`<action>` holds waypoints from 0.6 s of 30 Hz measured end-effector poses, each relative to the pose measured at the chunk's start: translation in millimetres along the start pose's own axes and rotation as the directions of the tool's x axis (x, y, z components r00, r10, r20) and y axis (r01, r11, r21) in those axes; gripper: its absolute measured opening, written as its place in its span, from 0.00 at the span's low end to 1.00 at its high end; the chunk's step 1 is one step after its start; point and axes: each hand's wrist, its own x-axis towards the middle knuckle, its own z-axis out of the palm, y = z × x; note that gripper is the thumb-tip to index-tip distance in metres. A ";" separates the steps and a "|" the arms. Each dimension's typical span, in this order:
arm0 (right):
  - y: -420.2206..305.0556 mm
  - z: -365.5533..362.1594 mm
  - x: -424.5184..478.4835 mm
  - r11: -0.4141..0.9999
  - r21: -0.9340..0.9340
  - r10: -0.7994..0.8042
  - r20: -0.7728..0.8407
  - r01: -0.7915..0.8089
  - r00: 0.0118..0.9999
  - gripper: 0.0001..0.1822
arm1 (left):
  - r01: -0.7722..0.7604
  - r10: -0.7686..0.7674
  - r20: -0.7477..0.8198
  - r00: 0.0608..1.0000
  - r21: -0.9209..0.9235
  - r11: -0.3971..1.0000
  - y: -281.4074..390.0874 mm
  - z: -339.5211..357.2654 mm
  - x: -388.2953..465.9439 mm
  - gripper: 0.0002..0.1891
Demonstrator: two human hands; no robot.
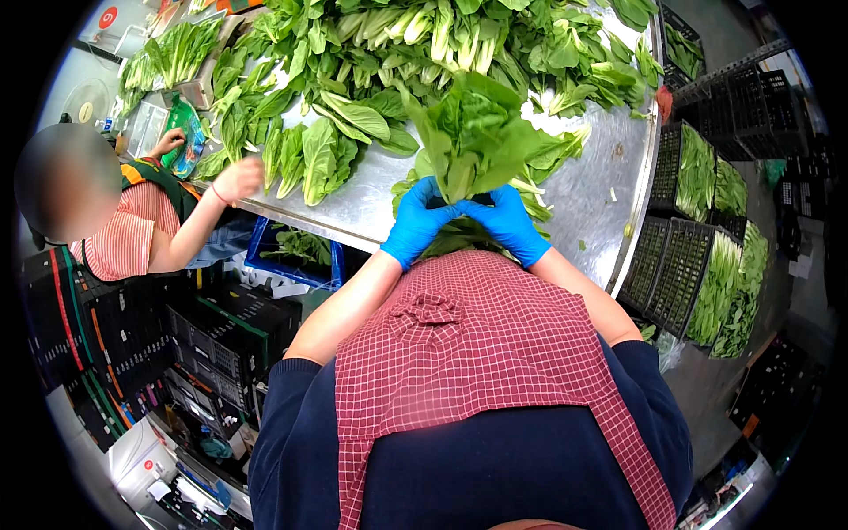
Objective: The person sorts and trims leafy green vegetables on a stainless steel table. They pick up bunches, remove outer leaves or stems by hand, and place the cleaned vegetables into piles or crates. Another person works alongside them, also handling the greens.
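Note:
Between my two blue-gloved hands a bunch of leafy greens [464,136] stands with its broad leaves away from me. My left hand [421,222] grips the left side of its base, and my right hand [507,225] grips the right side. The thumbs meet near the stems. Loose greens [560,149] lie on the steel table [596,192] beside and beneath my hands. Just beyond, a big heap of green leafy vegetables [411,46] covers the far part of the table. A few separate heads [324,159] rest to the left of my hands.
At the left a co-worker's hand [238,180] is raised over the table edge. A blue crate [295,255] with leaves stands below that edge. Black crates [672,265] of greens stack up on the right. Further black crates [225,331] fill the lower left.

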 end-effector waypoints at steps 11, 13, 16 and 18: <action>10.3 -7.0 5.5 0.999 -0.020 -0.033 -0.006 0.033 0.999 0.17 | 0.079 -0.079 0.008 0.997 -0.053 0.995 8.8 4.7 -1.3 0.21; 11.7 -6.2 4.9 0.999 -0.021 -0.044 -0.029 0.044 0.999 0.16 | 0.082 -0.082 0.019 0.996 -0.046 0.996 8.3 4.5 -1.4 0.19; 15.3 -8.9 7.2 0.993 -0.099 -0.069 -0.035 0.066 0.997 0.15 | 0.099 -0.097 0.024 0.995 -0.103 0.990 10.7 6.5 -2.7 0.18; 13.6 -8.6 7.4 0.990 -0.119 -0.079 -0.048 0.073 0.996 0.15 | 0.130 -0.127 0.028 0.991 -0.097 0.987 11.5 4.5 -2.0 0.17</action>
